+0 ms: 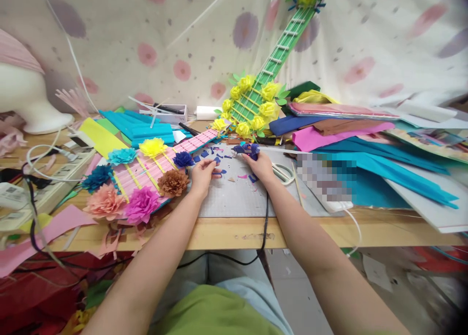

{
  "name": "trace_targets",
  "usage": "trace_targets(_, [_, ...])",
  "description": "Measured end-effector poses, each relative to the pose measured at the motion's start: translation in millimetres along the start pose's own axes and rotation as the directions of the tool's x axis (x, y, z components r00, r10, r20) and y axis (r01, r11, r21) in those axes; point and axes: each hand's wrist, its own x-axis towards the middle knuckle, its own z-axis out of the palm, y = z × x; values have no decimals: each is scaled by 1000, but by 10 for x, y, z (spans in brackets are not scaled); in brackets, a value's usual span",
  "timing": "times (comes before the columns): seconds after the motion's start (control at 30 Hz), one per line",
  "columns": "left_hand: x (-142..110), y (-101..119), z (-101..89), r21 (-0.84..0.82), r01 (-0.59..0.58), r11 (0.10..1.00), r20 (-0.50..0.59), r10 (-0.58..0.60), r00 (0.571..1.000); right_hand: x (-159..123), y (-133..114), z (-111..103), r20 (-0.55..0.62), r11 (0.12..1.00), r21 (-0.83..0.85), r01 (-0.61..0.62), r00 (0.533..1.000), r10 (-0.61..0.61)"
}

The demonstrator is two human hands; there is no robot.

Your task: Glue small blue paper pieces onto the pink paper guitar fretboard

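Note:
My right hand (260, 165) is wrapped round a dark blue hot glue gun (251, 149), with a long white glue stick sticking out behind it to the right. Its black cord (266, 223) hangs over the table edge. Facing its nozzle, my left hand (204, 173) has its fingers pinched together; a small blue paper piece (220, 171) shows at them, but whether it is gripped I cannot tell. Beside my left wrist lies a pink paper guitar (141, 173) trimmed with paper flowers, among them a dark blue flower (183, 159) and a brown flower (173, 183).
A grey cutting mat (226, 201) carries blue paper scraps. Behind it leans a green guitar (272, 64) with yellow flowers. Folded coloured paper (343, 135) and a white phone-like object (340, 206) lie right. At left are a power strip (69, 179) and tangled cables.

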Motion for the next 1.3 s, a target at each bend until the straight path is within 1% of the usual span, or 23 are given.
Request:
trace_targets(0.07, [-32,38,13,-64,42,997,-13,-43,999,-18,-5,-19,-39,999,-45,19,999,-21])
trace_targets(0.17, [-60,78,17,-164,92,982,-14,-95,995,-120,-36,-112,-191,985,-172,11,980,-44])
trace_targets(0.2, [-63,87,14,-196,107,975,-10,-111,994,-169,-56,-153,-219,976,-219,7,974,-56])
trace_targets(0.23, [-63,93,9,-228,123,966,-5,-127,992,-221,-82,-191,-214,968,-252,7,975,-63])
trace_targets(0.27, [-62,98,3,-258,141,956,3,-145,989,-274,-113,-222,-174,964,-267,15,983,-64])
trace_targets(0.3, [-59,101,-2,-287,160,944,16,-162,987,-322,-149,-240,-108,965,-262,29,992,-59])
trace_targets(0.37, [-53,102,-7,-343,199,918,50,-194,980,-398,-231,-224,33,975,-207,84,996,-79])
trace_targets(0.43, [-51,97,-2,-390,242,888,82,-228,970,-436,-319,-136,123,982,-63,178,978,-169])
trace_targets(0.5, [-51,89,11,-426,276,861,106,-256,961,-442,-413,-4,154,957,174,233,953,-260])
trace_targets(0.53, [-50,84,17,-441,286,851,114,-264,958,-438,-463,66,160,928,304,218,948,-275])
trace_targets(0.57, [-49,79,22,-453,291,842,118,-267,956,-433,-514,132,171,891,418,174,949,-266])
trace_targets(0.6, [-46,72,25,-465,289,836,116,-266,957,-430,-567,190,188,851,513,108,954,-235])
trace_targets(0.67, [-33,58,21,-489,277,827,107,-258,960,-429,-674,280,240,760,648,-50,960,-141])
trace_targets(0.73, [-14,42,10,-513,264,817,103,-247,963,-437,-770,346,288,665,724,-185,957,-47])
trace_targets(0.77, [-4,35,3,-523,262,811,107,-242,964,-442,-809,375,302,622,747,-233,953,-6])
trace_targets(0.87, [17,26,-9,-537,261,802,130,-228,965,-450,-888,455,309,534,788,-307,947,88])
trace_targets(0.93, [18,34,-8,-533,261,805,131,-226,965,-446,-911,498,282,505,810,-300,953,114])
trace_targets(1.03, [-1,53,-4,-503,262,823,132,-227,965,-420,-916,532,226,488,834,-257,966,124])
trace_targets(1.13, [-43,42,-6,-419,235,877,141,-192,971,-364,-889,544,206,468,849,-247,969,139])
trace_targets(1.17, [-62,30,-6,-367,204,907,136,-165,977,-337,-872,547,204,460,852,-250,968,147])
trace_targets(1.23, [-106,16,4,-222,97,970,104,-75,992,-278,-829,554,205,453,853,-258,965,163])
trace_targets(1.27, [-126,26,17,-140,28,990,86,-16,996,-247,-807,556,208,465,846,-261,964,163])
trace_targets(1.3, [-141,56,36,-60,-45,997,73,49,996,-219,-787,555,215,505,826,-251,968,130])
